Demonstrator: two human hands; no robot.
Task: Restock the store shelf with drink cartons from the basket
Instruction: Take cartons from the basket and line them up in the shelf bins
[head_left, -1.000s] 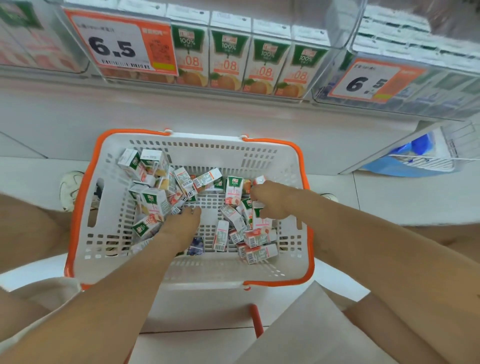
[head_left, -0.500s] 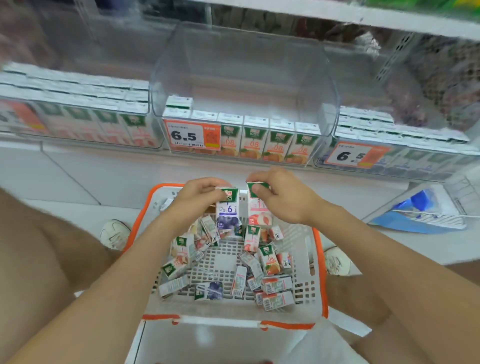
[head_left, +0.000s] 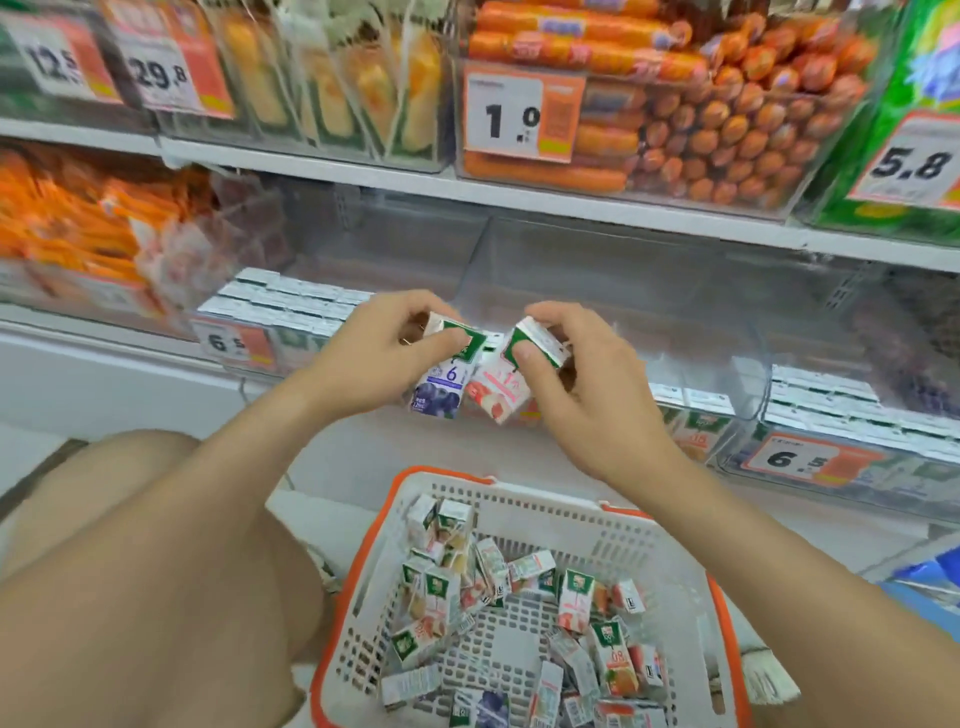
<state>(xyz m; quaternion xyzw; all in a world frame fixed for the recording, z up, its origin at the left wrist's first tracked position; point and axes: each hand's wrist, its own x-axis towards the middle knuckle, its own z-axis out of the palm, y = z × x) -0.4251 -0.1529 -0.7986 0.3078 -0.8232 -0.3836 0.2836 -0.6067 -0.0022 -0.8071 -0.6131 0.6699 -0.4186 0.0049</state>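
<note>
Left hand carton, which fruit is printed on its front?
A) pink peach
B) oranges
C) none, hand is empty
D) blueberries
D: the left hand grips the blueberry carton, with dark blue berries on its lower front. The pink carton is held in the right hand.

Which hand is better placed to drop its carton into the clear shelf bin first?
Probably the right. The right hand holds the pink carton directly before the open middle bin; the left hand, with the blueberry carton, sits before the packed left bin.
</note>
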